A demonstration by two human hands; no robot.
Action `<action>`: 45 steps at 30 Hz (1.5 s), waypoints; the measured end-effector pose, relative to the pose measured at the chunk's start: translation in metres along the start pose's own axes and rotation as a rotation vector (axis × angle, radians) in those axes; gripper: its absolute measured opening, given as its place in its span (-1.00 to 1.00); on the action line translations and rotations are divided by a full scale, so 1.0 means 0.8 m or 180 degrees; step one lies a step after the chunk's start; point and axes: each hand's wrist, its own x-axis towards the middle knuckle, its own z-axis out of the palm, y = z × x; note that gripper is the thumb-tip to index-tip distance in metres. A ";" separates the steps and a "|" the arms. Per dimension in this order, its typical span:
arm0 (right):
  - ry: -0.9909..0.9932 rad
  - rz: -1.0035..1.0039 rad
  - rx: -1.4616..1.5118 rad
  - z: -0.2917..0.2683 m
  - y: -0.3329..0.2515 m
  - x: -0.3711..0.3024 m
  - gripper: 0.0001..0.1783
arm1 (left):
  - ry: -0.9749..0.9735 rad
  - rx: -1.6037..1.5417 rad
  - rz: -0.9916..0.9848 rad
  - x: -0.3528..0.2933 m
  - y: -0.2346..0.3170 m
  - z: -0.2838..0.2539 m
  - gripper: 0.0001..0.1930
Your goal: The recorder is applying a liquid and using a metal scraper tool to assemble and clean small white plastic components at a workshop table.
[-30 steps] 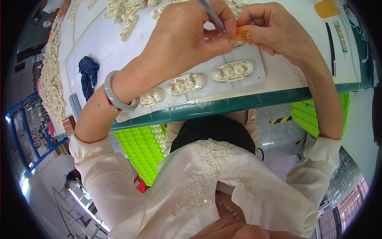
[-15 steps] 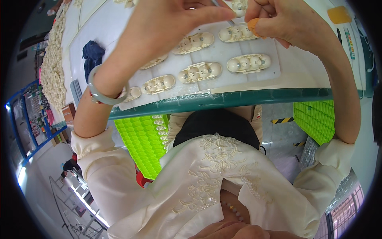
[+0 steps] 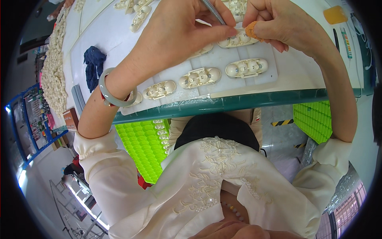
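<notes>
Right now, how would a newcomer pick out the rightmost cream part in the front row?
Find the white table and its green edge nearest the wearer. Along that edge runs a row of cream domed parts; the target part lies below the right hand in the picture. It ends the row: its row neighbours all lie to its left.

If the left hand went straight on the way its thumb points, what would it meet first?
Probably the orange piece at the right hand, though the cream domed part just below that line could come first; depth is unclear here.
</notes>
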 end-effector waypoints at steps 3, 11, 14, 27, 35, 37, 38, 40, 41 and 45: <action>-0.0052 -0.0011 0.0152 0.001 0.004 0.005 -0.87 | 0.0402 0.0473 -0.2798 0.006 0.034 0.017 -0.91; -0.0262 -0.0161 0.0400 -0.005 -0.010 -0.008 -0.76 | 0.0159 0.1072 -0.2673 0.009 0.033 0.020 -0.94; -0.0311 -0.0327 0.0282 0.002 0.002 0.007 -0.77 | 0.0131 0.1024 -0.2636 0.006 0.033 0.018 -0.93; -0.0478 0.0041 0.1001 0.002 0.009 0.020 -0.86 | 0.0166 0.0989 -0.2441 0.004 0.027 0.018 -0.93; -0.0180 -0.0182 0.0449 0.018 0.003 0.020 -0.85 | 0.0900 0.0431 -0.2863 -0.019 0.051 -0.053 -0.86; 0.0036 -0.0496 0.0256 0.021 0.008 0.019 -0.83 | 0.0822 0.0269 -0.3053 -0.030 0.063 -0.044 -0.86; 0.0074 -0.0469 0.0274 0.020 0.010 0.018 -0.81 | 0.0694 0.0336 -0.3010 -0.034 0.063 -0.035 -0.87; 0.0073 -0.0474 0.0272 0.020 0.010 0.020 -0.80 | 0.0595 0.0348 -0.3271 -0.035 0.065 -0.020 -0.87; 0.0073 -0.0444 0.0268 0.021 0.009 0.021 -0.80 | 0.0594 0.0391 -0.3245 -0.038 0.063 -0.017 -0.87; 0.0157 -0.0455 0.0246 0.023 0.011 0.023 -0.79 | 0.0439 0.0540 -0.3087 -0.039 0.061 -0.016 -0.87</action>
